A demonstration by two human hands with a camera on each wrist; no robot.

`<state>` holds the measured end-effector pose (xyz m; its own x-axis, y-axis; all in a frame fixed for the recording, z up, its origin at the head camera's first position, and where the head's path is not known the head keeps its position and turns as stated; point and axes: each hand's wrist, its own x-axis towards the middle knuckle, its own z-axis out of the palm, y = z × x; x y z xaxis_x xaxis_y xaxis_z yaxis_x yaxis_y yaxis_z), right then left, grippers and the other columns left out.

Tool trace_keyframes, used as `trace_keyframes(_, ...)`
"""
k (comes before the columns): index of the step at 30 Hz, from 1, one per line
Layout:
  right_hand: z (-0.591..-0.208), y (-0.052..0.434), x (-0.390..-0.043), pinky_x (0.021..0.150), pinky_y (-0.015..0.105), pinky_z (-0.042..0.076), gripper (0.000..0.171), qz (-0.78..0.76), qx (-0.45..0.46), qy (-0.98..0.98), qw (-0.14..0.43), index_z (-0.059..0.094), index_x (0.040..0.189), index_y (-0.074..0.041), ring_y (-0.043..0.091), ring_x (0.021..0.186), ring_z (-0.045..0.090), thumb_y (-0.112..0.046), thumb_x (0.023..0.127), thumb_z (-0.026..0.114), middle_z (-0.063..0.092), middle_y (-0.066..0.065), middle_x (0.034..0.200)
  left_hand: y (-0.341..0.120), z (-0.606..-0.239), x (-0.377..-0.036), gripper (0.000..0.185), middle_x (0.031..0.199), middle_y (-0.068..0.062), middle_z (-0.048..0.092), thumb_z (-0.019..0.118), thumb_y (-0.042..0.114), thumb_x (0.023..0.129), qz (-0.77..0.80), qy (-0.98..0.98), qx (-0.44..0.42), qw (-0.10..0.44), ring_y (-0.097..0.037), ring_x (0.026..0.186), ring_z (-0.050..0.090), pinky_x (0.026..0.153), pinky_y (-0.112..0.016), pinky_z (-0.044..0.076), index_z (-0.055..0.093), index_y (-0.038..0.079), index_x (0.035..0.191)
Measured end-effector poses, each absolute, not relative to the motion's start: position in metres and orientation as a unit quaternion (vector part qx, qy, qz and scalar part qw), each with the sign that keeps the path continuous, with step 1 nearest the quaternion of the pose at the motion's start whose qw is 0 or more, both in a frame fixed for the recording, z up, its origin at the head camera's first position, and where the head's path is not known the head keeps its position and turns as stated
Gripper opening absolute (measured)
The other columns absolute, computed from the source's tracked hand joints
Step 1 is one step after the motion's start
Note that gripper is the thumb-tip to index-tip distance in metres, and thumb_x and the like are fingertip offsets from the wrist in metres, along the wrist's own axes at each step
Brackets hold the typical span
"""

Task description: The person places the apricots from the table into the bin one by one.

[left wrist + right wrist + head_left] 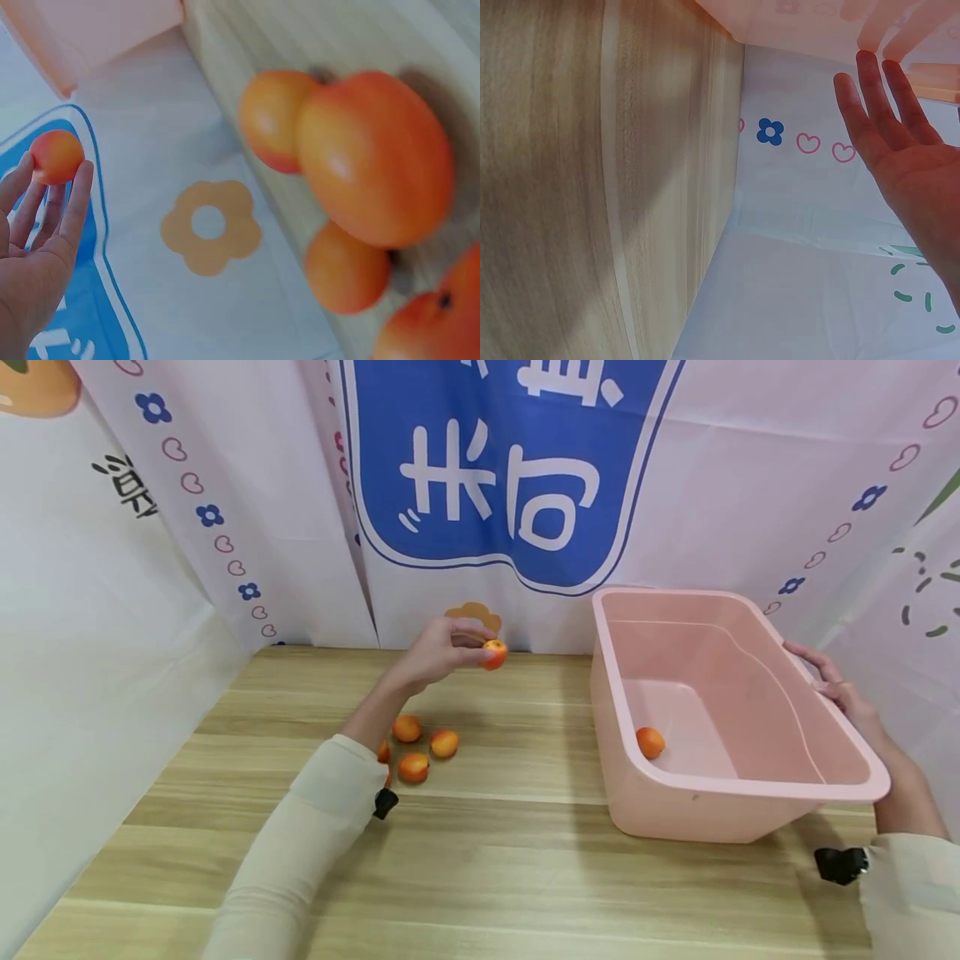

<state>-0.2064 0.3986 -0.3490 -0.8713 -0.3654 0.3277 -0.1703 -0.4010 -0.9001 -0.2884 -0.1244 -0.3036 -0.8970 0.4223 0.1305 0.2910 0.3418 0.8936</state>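
Note:
My left hand pinches a small orange-red fruit between thumb and fingertips, raised in front of the back cloth. In the left wrist view, that fruit sits at the fingertips. Below the forearm, several similar fruits lie grouped on the wooden table, some partly hidden by the sleeve. At the right stands a pink plastic tub with one fruit inside. My right hand rests at the tub's right rim. Its fingers are stretched out against the outer wall in the right wrist view.
White cloth with printed hearts and flowers encloses the table at the back and sides. A blue printed panel hangs behind the left hand. The tub's left wall rises between the grouped fruits and its inside.

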Motion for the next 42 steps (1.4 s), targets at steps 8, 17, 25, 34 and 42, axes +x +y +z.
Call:
trace_keyframes(8,-0.349,0.400,-0.205,0.068,0.020,0.059,0.074,-0.800,-0.248,0.542,0.070,0.047,0.153,-0.021,0.013,0.090,0.070,0.004,0.102,0.000,0.062,0.002,0.128,-0.097,-0.293,-0.287,0.032,0.121,-0.017,0.067,0.074,0.006,0.096,0.523,0.815,0.242,0.059,-0.031,0.108,0.070,0.092,-0.035,0.060,0.071,-0.005,0.126)
trace_keyframes(17,-0.350,0.399,-0.207,0.071,0.020,0.059,0.075,-0.811,-0.255,0.521,0.073,0.047,0.152,-0.018,0.014,0.094,0.069,0.005,0.101,-0.001,0.060,0.005,0.129,-0.076,-0.289,-0.285,0.032,0.119,-0.016,0.073,0.074,0.008,0.096,0.538,0.800,0.260,0.062,-0.027,0.105,0.071,0.093,-0.034,0.059,0.071,-0.002,0.126)
trace_keyframes(25,-0.350,0.400,-0.206,0.073,0.018,0.058,0.074,-0.791,-0.255,0.553,0.048,0.047,0.152,-0.018,0.011,0.102,0.064,0.006,0.100,0.001,0.058,0.001,0.135,-0.055,-0.280,-0.283,0.031,0.121,-0.014,0.072,0.072,0.007,0.097,0.549,0.777,0.299,0.072,-0.025,0.106,0.070,0.095,-0.034,0.058,0.070,-0.001,0.127)
trace_keyframes(34,-0.350,0.400,-0.208,0.071,0.020,0.059,0.074,-0.802,-0.263,0.531,0.077,0.044,0.154,-0.018,0.013,0.098,0.068,0.005,0.101,-0.001,0.060,0.001,0.135,-0.034,-0.274,-0.280,0.032,0.123,-0.013,0.071,0.074,0.008,0.096,0.566,0.759,0.314,0.077,-0.026,0.110,0.069,0.095,-0.032,0.058,0.070,-0.001,0.127)
trace_keyframes(42,-0.351,0.399,-0.206,0.076,0.019,0.058,0.074,-0.802,-0.256,0.537,0.059,0.046,0.153,-0.017,0.012,0.103,0.064,0.005,0.100,-0.001,0.058,0.002,0.135,-0.017,-0.268,-0.278,0.033,0.122,-0.014,0.071,0.074,0.006,0.095,0.590,0.734,0.327,0.081,-0.021,0.108,0.070,0.093,-0.030,0.059,0.070,-0.001,0.127)
